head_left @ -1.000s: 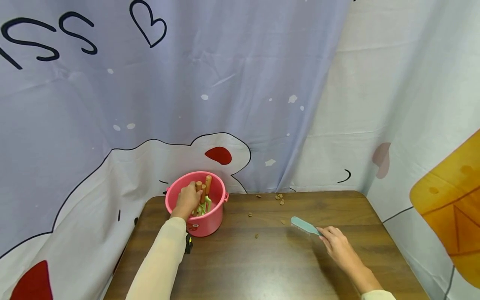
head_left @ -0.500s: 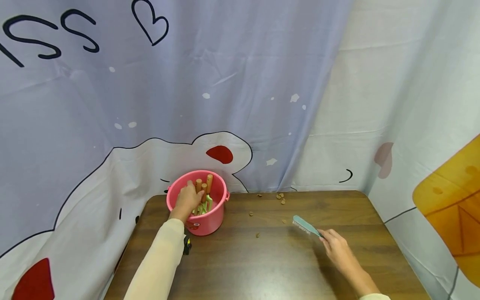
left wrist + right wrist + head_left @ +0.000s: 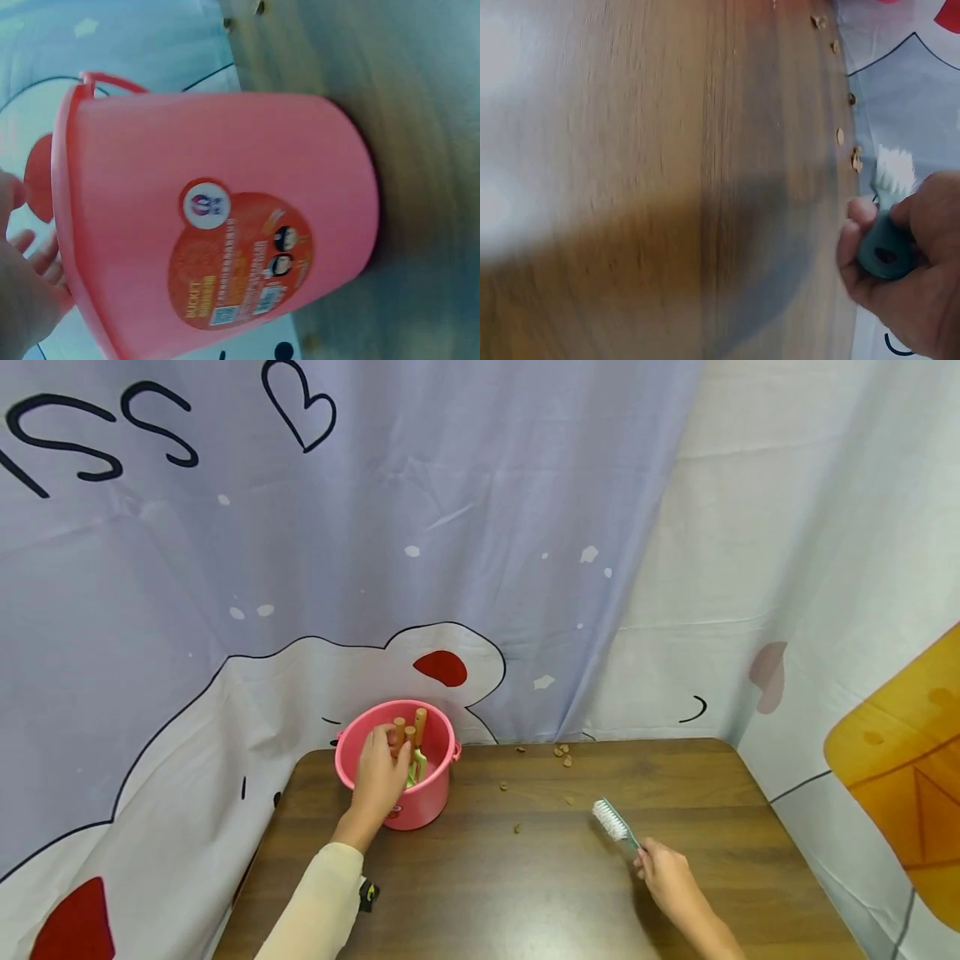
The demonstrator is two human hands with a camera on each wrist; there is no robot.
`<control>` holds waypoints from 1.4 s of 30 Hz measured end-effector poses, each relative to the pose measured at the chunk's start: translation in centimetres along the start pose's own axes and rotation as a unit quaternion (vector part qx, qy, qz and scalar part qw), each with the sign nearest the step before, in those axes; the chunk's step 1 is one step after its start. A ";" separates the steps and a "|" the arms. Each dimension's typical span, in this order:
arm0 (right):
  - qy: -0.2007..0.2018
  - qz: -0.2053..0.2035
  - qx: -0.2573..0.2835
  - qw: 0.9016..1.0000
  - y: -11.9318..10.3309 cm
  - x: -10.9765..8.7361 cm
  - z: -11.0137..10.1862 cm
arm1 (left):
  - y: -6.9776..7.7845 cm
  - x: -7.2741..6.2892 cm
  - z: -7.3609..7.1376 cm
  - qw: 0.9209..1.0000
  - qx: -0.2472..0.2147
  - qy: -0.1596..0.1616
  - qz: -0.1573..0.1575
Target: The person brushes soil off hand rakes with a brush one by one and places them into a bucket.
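My left hand (image 3: 381,781) is over the near rim of a pink bucket (image 3: 423,806), fingers parted beside several wooden-handled tools (image 3: 421,720) standing in it. Green pronged metal shows below the handles. In the left wrist view the fingers (image 3: 46,259) reach past the bucket's rim with nothing seen between them and the thumb. My right hand (image 3: 670,878) grips a scrub brush (image 3: 613,822) by its blue-green handle, held above the table with the white bristles (image 3: 895,171) turned up. The handle end (image 3: 886,251) pokes out of my fist in the right wrist view.
Small brown scraps (image 3: 567,761) lie scattered on the wooden table (image 3: 525,893), mostly toward its back edge. A printed curtain (image 3: 480,527) hangs right behind the table and along its sides. A black device is strapped by the left sleeve (image 3: 322,893).
My left hand has drawn back and up from among the tool handles, its fingers parting. My right hand has turned the brush over, bristles from down to up, and shifted slightly nearer.
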State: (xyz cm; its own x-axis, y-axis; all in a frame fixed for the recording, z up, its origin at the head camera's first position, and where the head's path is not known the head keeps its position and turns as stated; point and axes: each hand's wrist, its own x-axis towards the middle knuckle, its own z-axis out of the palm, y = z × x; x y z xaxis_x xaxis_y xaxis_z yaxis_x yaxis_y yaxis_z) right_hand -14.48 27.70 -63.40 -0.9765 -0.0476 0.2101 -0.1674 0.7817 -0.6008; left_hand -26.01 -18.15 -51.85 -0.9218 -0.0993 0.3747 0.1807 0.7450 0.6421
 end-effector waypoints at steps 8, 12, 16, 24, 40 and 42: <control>-0.005 0.064 -0.049 0.997 -0.9 -1.5 1.0 | 0.2 -4.2 -0.4 0.993 -0.035 0.088 0.077; -0.015 0.099 -0.050 0.994 -1.0 -2.1 1.5 | 0.3 -6.1 -0.5 0.983 -0.032 0.119 0.133; -0.016 0.109 -0.043 0.993 -0.8 -2.4 1.5 | 0.2 -7.9 -0.2 0.975 -0.043 0.128 0.176; -0.062 0.096 -0.063 0.991 -0.5 -2.9 1.6 | -1.9 -12.4 0.6 0.984 -0.036 0.098 0.143; -0.092 0.088 -0.081 0.989 -1.3 -2.8 1.9 | -4.3 -15.2 2.4 0.991 0.045 0.031 0.123; -0.089 0.082 -0.081 0.989 -1.1 -2.8 1.8 | -4.6 -15.2 2.5 0.990 0.057 0.025 0.125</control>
State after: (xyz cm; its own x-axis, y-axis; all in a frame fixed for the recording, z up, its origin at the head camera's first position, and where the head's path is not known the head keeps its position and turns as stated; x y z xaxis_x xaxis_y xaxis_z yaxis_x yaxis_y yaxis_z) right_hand -11.77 25.90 -64.69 -0.9996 -0.0093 -0.0276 0.0051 0.8771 -0.4803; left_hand -13.66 -18.39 -62.22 -0.8346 0.0678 0.5467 0.3588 0.8199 0.4460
